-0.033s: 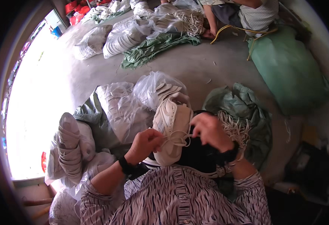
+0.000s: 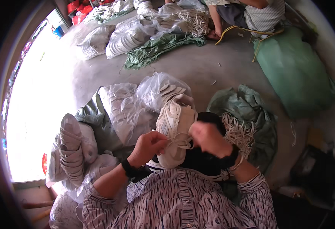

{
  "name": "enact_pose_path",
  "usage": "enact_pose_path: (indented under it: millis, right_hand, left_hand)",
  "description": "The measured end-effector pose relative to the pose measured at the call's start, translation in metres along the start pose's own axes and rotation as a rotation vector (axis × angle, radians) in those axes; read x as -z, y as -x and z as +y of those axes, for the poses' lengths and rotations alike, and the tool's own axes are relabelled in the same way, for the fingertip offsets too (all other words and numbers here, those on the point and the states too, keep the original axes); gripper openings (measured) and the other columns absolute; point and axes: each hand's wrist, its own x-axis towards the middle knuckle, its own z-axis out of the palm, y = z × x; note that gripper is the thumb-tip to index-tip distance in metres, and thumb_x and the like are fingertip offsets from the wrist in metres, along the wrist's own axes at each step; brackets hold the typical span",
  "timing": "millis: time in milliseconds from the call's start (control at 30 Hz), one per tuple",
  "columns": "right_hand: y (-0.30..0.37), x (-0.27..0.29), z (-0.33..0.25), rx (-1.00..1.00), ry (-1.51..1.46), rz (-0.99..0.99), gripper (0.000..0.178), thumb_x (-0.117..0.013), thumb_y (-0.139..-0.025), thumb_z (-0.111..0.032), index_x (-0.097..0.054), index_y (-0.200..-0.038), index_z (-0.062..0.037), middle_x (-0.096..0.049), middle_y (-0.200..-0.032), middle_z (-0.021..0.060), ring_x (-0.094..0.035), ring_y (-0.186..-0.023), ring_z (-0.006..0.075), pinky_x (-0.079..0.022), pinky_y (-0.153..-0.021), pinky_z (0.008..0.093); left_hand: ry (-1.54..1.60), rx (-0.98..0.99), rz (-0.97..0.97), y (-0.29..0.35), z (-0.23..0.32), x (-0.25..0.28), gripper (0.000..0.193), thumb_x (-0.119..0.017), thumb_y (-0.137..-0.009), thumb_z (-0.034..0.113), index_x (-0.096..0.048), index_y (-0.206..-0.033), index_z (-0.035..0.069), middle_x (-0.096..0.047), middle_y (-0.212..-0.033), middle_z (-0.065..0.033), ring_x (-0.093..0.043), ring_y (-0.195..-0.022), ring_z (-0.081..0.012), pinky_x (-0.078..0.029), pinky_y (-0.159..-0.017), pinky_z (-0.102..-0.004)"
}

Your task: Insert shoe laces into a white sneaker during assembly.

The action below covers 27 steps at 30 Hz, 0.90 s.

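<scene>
A white and beige sneaker upper [image 2: 171, 118] lies on my lap with its toe end toward me. A pale shoelace [image 2: 181, 141] is looped across its front. My left hand [image 2: 150, 147], at the left edge of the upper, pinches the lace between thumb and fingers. My right hand [image 2: 210, 138] is at the right edge, fingers curled and blurred by motion; the lace runs up to its fingertips, whose grip is partly hidden. Beyond the upper, stacked shoe uppers [image 2: 169, 92] poke out of a clear plastic bag [image 2: 146, 93].
A bundle of pale laces [image 2: 239, 133] lies on a green sack [image 2: 247, 101] to my right. Nested uppers [image 2: 71, 149] stand at left. Farther off are bagged uppers [image 2: 127, 40], a large green sack [image 2: 295, 68] and a seated person [image 2: 264, 17] with yellow rope [image 2: 232, 28].
My right hand has shifted slightly left, closer to the upper and the lace loops. My left hand stays in about the same place, pinching the lace.
</scene>
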Motion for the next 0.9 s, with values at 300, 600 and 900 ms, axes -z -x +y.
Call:
enact_pose_path:
  millis: [300,600,900]
  right_hand:
    - [0.051,0.047,-0.008,-0.390,0.150,-0.581,0.017,-0.050,-0.081,-0.013,-0.063,-0.080,-0.0010,-0.060,-0.071,0.0196,-0.060,-0.068,0.0357,-0.048,-0.062,0.0408]
    - [-0.012,0.027,-0.016,-0.084,-0.194,0.223,0.023,-0.051,-0.089,-0.019,-0.062,-0.093,0.0009,-0.053,-0.057,0.0006,-0.049,-0.047,0.0077,-0.037,-0.044,0.0242]
    - [-0.016,-0.019,-0.015,-0.396,-0.700,-0.224,0.028,-0.047,-0.093,-0.022,-0.061,-0.092,0.0013,-0.055,-0.055,0.0024,-0.047,-0.039,0.0069,-0.035,-0.037,0.0190]
  left_hand:
    - [-0.308,-0.233,0.125,0.005,0.003,-0.001,0.013,-0.065,-0.081,0.012,-0.061,-0.081,0.000,-0.054,-0.065,0.0033,-0.045,-0.059,-0.0033,-0.040,-0.054,-0.0210]
    - [-0.325,-0.122,0.184,0.002,0.005,-0.012,0.020,-0.066,-0.079,0.018,-0.061,-0.078,0.000,-0.059,-0.063,-0.0043,-0.052,-0.057,-0.0087,-0.044,-0.055,-0.0253]
    - [-0.282,-0.019,0.174,0.002,0.012,-0.014,0.014,-0.061,-0.077,0.014,-0.061,-0.075,-0.001,-0.054,-0.063,0.0018,-0.046,-0.062,-0.0035,-0.040,-0.055,-0.0214]
